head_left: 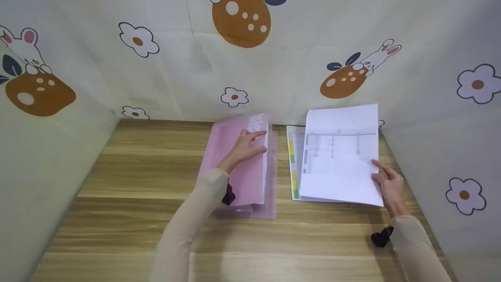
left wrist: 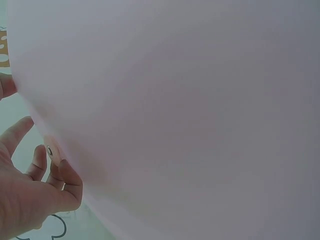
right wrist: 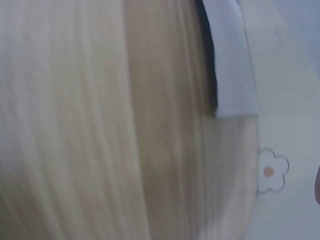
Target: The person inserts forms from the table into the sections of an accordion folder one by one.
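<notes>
A pink snap folder [head_left: 250, 178] lies left of centre on the table, its cover lifted. My left hand [head_left: 243, 148] holds the raised cover by its right edge. In the left wrist view the pale pink cover [left wrist: 190, 125] fills most of the picture, and curled fingers meet its edge beside a snap button [left wrist: 49, 150]. To the right, my right hand [head_left: 391, 187] pinches the right edge of a printed sheet [head_left: 336, 176], raised over other papers [head_left: 292, 168] with yellow and green strips. The right wrist view shows a white paper corner [right wrist: 235, 95] and a sliver of finger.
The wood-grain table [head_left: 129, 188] is enclosed at the back and sides by a patterned cloth [head_left: 176, 78]. Both papers and folder lie near the back cloth. Each wrist carries a small black device [head_left: 381, 237].
</notes>
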A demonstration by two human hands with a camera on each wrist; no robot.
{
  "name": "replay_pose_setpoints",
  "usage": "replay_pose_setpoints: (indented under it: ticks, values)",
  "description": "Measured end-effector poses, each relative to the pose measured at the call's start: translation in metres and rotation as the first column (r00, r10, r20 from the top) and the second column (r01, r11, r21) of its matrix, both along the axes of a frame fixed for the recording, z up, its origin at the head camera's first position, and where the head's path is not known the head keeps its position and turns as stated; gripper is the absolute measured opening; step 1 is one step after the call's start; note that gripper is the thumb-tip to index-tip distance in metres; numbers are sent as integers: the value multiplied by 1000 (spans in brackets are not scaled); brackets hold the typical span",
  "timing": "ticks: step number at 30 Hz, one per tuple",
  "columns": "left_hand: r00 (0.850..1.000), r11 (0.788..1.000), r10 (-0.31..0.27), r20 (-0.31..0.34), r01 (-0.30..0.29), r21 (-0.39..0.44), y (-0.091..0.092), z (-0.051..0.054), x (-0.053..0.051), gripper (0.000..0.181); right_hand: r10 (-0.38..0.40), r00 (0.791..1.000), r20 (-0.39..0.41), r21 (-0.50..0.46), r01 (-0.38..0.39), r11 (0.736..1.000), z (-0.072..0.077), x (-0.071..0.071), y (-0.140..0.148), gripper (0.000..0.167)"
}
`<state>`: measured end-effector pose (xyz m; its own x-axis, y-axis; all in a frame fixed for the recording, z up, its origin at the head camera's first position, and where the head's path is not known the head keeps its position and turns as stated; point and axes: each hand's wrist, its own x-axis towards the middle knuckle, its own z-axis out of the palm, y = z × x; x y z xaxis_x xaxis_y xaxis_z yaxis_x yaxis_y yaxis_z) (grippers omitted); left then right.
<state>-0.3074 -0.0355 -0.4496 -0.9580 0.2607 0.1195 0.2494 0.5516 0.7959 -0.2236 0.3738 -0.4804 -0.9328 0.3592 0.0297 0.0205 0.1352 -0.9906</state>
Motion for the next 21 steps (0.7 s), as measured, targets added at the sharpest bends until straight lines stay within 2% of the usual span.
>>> replay_pose_setpoints:
  ticks: [8,12,21]
  values:
    - [1000,1000,-2,12,2,3,0,0,1,55,-53,998,17,-23,54,998,-10,2,-30,39]
    - [1000,1000,-2,22,2,0,0,1,1,56,-82,996,44,-70,85,994,-13,4,-43,40]
    - [1000,1000,-9,23,9,6,0,3,4,56,-117,993,21,-195,118,974,-20,8,-66,40]
